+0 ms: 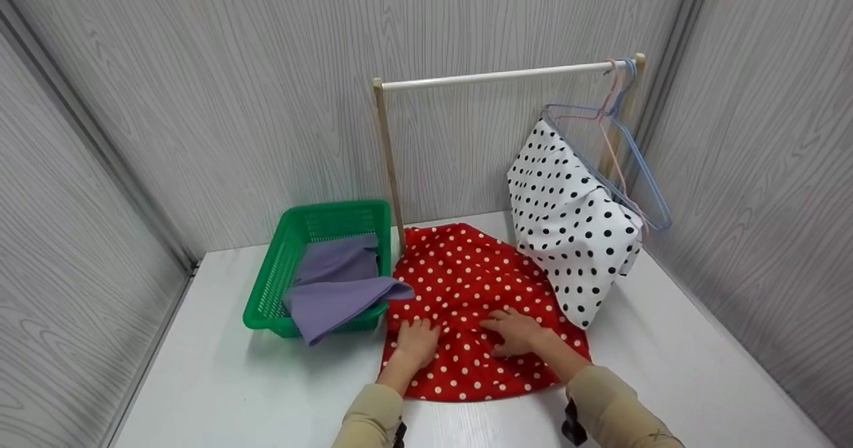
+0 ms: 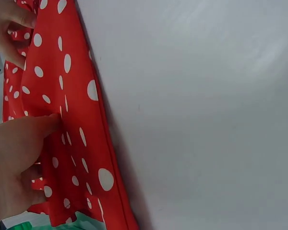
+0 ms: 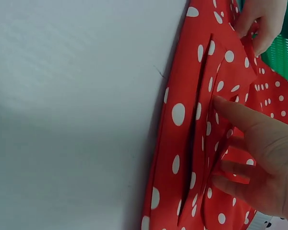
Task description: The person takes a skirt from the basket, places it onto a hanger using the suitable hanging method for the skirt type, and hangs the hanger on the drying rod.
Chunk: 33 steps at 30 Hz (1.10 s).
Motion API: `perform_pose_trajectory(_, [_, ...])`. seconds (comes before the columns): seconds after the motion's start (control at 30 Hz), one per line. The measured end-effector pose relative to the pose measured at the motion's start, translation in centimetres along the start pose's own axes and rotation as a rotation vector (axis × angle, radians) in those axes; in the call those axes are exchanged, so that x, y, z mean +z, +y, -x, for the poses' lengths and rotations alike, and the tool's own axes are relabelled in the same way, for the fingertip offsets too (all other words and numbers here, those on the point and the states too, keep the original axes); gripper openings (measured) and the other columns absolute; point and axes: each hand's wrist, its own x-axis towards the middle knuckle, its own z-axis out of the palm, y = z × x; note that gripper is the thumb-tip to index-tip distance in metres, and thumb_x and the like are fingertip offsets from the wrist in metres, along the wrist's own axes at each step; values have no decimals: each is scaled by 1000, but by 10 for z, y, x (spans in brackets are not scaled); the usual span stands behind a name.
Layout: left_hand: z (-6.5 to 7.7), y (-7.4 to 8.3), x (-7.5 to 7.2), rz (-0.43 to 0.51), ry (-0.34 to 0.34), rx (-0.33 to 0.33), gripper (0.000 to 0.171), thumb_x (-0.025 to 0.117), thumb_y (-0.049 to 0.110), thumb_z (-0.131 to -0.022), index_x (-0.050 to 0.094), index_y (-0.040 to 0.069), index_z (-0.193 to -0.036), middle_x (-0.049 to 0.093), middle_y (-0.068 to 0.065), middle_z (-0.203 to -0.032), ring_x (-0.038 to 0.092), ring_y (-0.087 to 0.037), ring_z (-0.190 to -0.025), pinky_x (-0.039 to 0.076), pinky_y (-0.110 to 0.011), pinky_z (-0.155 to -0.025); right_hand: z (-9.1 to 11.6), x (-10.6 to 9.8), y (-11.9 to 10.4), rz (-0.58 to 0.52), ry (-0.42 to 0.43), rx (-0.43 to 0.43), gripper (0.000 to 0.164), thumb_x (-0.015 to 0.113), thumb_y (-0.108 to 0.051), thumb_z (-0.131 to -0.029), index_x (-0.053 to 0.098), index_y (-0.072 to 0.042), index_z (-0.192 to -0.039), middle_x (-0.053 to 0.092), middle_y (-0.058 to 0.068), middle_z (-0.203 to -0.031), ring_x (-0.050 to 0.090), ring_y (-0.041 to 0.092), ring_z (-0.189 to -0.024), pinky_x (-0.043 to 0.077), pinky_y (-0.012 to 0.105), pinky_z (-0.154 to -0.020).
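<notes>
A red cloth with white dots (image 1: 460, 281) lies spread and wrinkled on the white table. On its lower left part rests my left hand (image 1: 420, 343); in the left wrist view the thumb (image 2: 49, 123) touches the fabric, well apart from the bent fingers. My right hand (image 1: 518, 331) lies on the cloth further right. Seen from the right wrist, its fingers (image 3: 237, 167) are spread and touch the fabric, and small folds run beneath them. Neither hand has cloth visibly pinched between thumb and fingers.
A green basket (image 1: 266, 288) stands on the left with a purple cloth (image 1: 340, 301) hanging over its rim. Behind is a rack with a white bar (image 1: 493, 77). Pink and blue hangers (image 1: 643, 155) and a white black-dotted cloth (image 1: 566, 215) hang at its right end.
</notes>
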Motion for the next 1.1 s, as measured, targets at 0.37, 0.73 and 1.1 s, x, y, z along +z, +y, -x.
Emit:
perform_pose_trajectory(0.37, [8, 2, 3, 41, 105, -32, 22, 62, 19, -86, 65, 9, -106, 59, -12, -94, 57, -27, -89, 44, -45, -80, 1, 4, -8, 9, 52, -39, 56, 69, -33, -82, 51, -16, -132, 45, 10, -132, 38, 34, -125, 34, 48, -99])
perform_pose_trajectory(0.73, [8, 17, 3, 16, -14, -33, 34, 63, 23, -86, 61, 3, -113, 56, -14, -103, 54, -29, -94, 45, -48, -82, 1, 8, -14, 21, 48, -48, 54, 66, -29, -84, 50, -14, -133, 44, 11, -136, 38, 34, -126, 22, 48, -106])
perform_pose_trajectory(1.1, [11, 50, -5, 53, 43, 184, 63, 55, 55, -84, 49, 15, -132, 49, -11, -125, 48, -28, -112, 41, -50, -88, -1, 10, -19, 2, 105, -39, 48, 70, -23, -82, 56, -7, -125, 51, 14, -128, 44, 29, -122, 21, 50, -106])
